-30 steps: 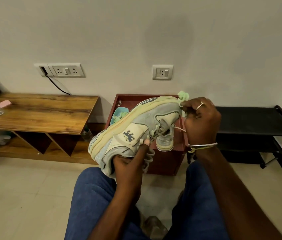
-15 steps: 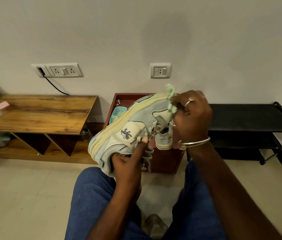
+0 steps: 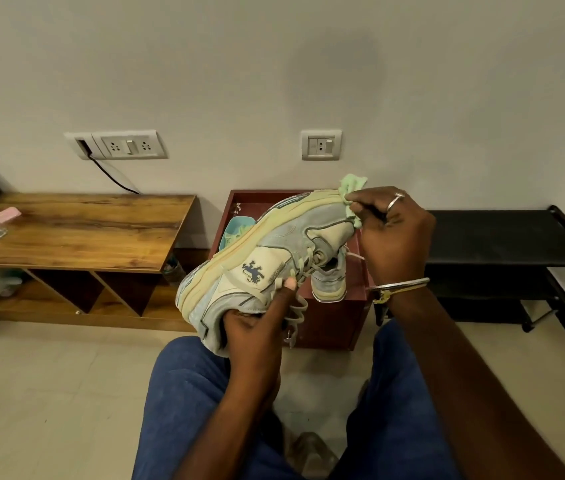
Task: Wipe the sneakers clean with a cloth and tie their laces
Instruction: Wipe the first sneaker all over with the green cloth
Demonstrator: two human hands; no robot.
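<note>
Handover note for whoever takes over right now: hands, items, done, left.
Left hand grips the grey-and-cream sneaker at its collar, sole turned upward.
Right hand pinches the pale green cloth against the toe end.
Second grey sneaker shows behind, by the maroon box; its support is unclear.
Done: wiping under way; how much is clean, cannot tell.
Left: finish wiping both, tie the loose laces.

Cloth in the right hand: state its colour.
The cloth is pale green, clearest in the head view, pinched by the right hand.
</note>
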